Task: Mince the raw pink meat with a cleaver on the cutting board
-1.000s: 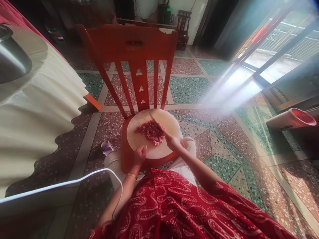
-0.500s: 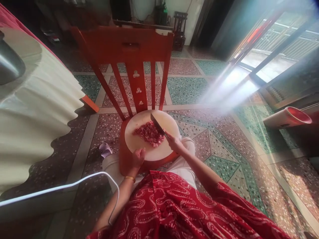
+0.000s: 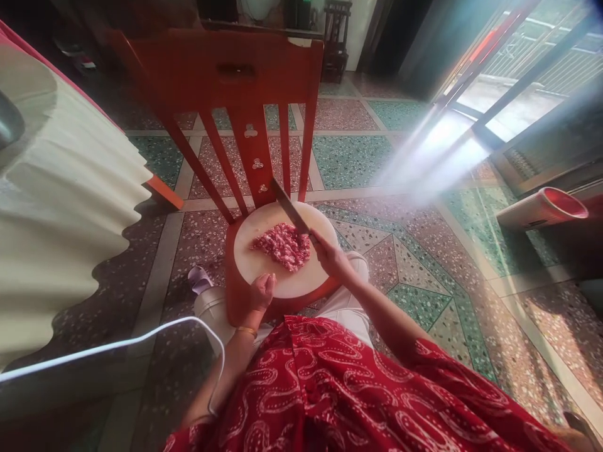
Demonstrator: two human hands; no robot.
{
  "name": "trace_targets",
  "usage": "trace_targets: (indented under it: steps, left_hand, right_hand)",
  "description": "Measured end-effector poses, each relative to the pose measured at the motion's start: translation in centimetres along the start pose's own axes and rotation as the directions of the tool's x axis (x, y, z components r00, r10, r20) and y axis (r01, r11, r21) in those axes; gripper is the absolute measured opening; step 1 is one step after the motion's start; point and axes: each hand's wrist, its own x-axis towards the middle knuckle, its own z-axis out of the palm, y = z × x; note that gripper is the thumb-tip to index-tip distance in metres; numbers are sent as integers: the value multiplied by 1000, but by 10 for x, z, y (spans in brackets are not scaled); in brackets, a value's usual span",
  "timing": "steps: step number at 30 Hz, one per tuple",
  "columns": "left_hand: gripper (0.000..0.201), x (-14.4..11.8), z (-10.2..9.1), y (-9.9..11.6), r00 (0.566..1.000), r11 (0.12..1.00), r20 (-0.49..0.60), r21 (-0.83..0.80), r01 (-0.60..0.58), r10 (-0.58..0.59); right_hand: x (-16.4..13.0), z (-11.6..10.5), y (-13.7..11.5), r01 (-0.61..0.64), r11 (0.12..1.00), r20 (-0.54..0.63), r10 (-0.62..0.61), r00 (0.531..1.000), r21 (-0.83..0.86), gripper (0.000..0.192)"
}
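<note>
On the seat of a red wooden chair lies a round pale cutting board. Chopped raw meat is spread in a heap at the board's middle. My right hand is wrapped round the handle of a kitchen knife; the blade is raised above the meat, its tip pointing away and to the left. My left hand, with a gold bangle at the wrist, is curled into a loose fist at the board's near left edge, apart from the meat. Nothing shows in its fingers.
The chair's slatted back rises behind the board. A table with a cream cloth stands at the left. A white cable runs across to my left arm. At the right a bin stands on the terrazzo floor.
My right hand has lifted the knife off the meat, so the blade now points higher and further left. My left hand stays at the board's edge. The view has tipped slightly downward.
</note>
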Motion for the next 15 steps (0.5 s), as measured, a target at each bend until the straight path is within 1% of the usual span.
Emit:
trace_targets:
  steps: [2,3,4,6,7,8,10,13,14,15]
  left_hand:
    - [35,0,1,0,999,998,-19,33,-48,48]
    - [35,0,1,0,998,998,-20,43,-51,52]
    - [35,0,1,-1,999,998,-21,52,-48,49]
    - [36,-1,2,-2,999,998,-23,58,-32,33]
    - [35,-1,2,-3,1000,998,-19,53,-23,24]
    - [35,-2,2,-3,1000,999,-14,43,-16,17]
    - [34,-2,2,-4,1000,1000,-1,19,-15,15]
    - [34,0,3,-5,1000,999,-5,20,-27,27]
    - [34,0,3,-5,1000,1000,-11,18,-20,20]
    - [34,0,4,-5,1000,1000,-16,15,-10,10]
  right_hand:
    - [0,-1,-1,29,999,-73,-28,997,15,47]
    - [-1,2,1,30,999,-67,-30,997,9,48]
    - [-3,6,5,15,1000,-31,-15,999,-4,47]
    - [-6,12,15,-47,998,82,51,995,-44,44]
    - [-7,13,18,-74,996,123,81,989,-59,42]
    - [-7,12,19,-88,994,139,95,986,-60,42]
    - [-4,4,17,-60,998,89,62,994,-25,43]
    - [2,-5,11,10,1000,-63,-10,998,10,47]
    - [2,-5,11,11,1000,-86,-11,996,-1,47]
    - [2,-4,12,2,1000,-80,-4,997,-16,47]
